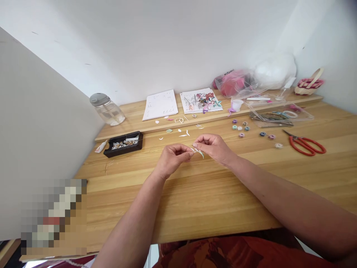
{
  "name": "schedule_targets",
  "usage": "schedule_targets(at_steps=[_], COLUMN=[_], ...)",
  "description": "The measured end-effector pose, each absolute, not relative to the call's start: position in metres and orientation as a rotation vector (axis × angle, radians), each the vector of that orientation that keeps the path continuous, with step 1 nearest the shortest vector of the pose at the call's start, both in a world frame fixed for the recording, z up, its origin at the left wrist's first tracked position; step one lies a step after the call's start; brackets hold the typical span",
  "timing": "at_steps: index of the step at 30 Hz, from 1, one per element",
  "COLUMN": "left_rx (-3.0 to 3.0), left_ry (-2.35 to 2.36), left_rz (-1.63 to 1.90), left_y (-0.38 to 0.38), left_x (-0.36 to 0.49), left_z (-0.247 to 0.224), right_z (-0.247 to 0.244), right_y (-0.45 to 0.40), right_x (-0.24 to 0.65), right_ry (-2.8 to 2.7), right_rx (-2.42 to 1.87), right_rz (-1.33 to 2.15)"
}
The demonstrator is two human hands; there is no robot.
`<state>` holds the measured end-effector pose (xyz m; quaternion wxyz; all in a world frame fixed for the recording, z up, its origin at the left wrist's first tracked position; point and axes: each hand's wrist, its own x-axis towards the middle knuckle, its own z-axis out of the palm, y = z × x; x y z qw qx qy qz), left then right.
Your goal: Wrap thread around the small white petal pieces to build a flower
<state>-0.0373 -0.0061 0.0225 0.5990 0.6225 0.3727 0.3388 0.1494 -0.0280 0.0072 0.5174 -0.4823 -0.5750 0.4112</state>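
Note:
Over the middle of the wooden table [184,201], my left hand [175,158] pinches the left end of a small pale green and white leaf-shaped piece [199,152]. My right hand [212,147] is closed at the upper side of the same piece, thumb against forefinger. The two sets of fingertips are close together, and the curved green tip hangs out below them. Just beyond the hands lie a white sprig-shaped cutout [185,134] and a green leaf cutout [169,130]. Whether thread or wire runs between the fingers is too small to tell.
A black tray of beads [124,144] and a small tube [100,146] are at left, near a lidded jar [107,109]. Printed sheets [161,105] lie on the back ledge. Thread bobbins [241,134], red-handled scissors [306,145] and a clear plastic box [281,113] occupy the right.

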Motion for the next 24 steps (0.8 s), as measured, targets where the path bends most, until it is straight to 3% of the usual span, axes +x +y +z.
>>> schedule_targets(at_steps=[15,24], left_rx=[1.185,1.263], left_ry=[0.850,1.068], left_rz=[0.993,1.170], left_y=[0.003,0.009], left_x=[-0.037,-0.036], left_z=[0.014,0.010], right_z=[0.003,0.001], right_y=[-0.038,-0.046], right_x=[0.131,0.118], right_ry=[-0.783,-0.876], right_rx=[-1.038,-1.121], right_rz=[1.738,1.561])
